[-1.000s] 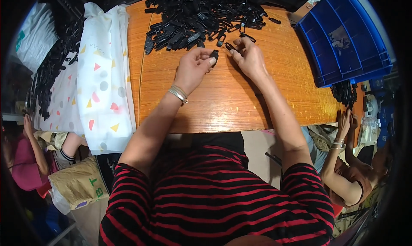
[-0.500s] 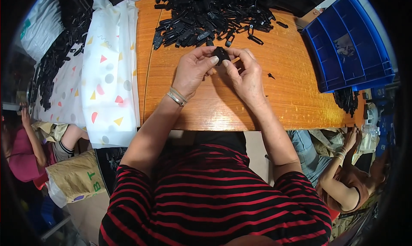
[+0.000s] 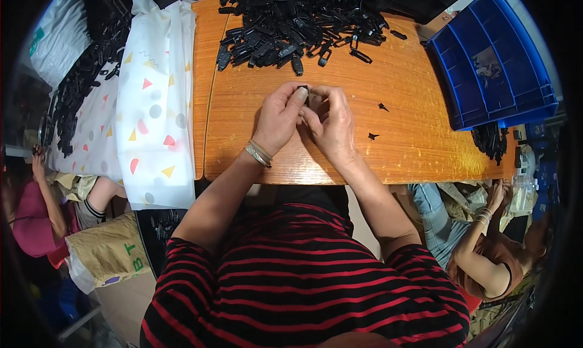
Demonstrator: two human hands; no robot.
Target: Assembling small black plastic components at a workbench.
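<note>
A small black plastic piece (image 3: 304,90) is pinched between my two hands above the wooden table (image 3: 255,166); fingers cover most of it, so its exact kind cannot be made out. My left hand (image 3: 278,120) is closed on it, thumb on top. From the other side my right hand (image 3: 334,123) also grips it, with fingers curled inward. Beyond the hands lies a heap of black plastic clip-like parts (image 3: 291,29), some of them long open frames. To the right of my right hand rest two tiny black pieces, one farther (image 3: 382,107) and one nearer (image 3: 373,136).
A blue plastic bin (image 3: 498,62) stands tilted at the right, with more black parts (image 3: 489,143) beside it. Patterned white sheeting (image 3: 155,105) covers the left side, where another black heap (image 3: 76,105) lies. Co-workers sit at left (image 3: 39,205) and right (image 3: 486,251).
Both hands have come nearer to me and slightly left, with the black piece now more covered by fingers. The nearer tiny piece, mostly hidden by my right hand before, now shows fully.
</note>
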